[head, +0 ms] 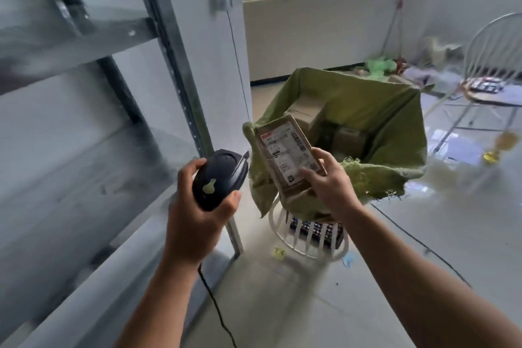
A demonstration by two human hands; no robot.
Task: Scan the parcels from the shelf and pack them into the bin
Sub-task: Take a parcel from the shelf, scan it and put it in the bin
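scan step, parcel in hand, not packed yet

- left hand [197, 212] is wrapped round the scanner [219, 178], nose aimed up and right at the parcel; cable [217, 305] drops from the handle toward the floor
- right hand [330, 183] pinches the parcel [288, 155] at its near end, thumb on the label face, other fingers at its right edge and under it
- hands are apart; scanner nose is just beside the parcel's left edge, not touching
- parcel is flat and brown, label [285, 152] facing up at the camera, long axis running from the right hand away and slightly left; barcode sits at the label's far right, clear of the thumb
- parcel hangs over the near-left rim of the bin [395, 110], which is green-lined and sits on a white slatted stand [308, 237]; brown boxes [308, 110] already lie inside
- shelf [84, 37] is off to the left, blurred, can't tell what's on it

key relation: the bin opening lies straight ahead and right of the parcel, and the right hand is the nearer one, already at the rim. My read: once the code reads, that hand only has to go forward and down. Scanner angle to the label looks shallow, so a misread is possible; tilting the label toward the nose should help. Can't tell if the trigger is pressed
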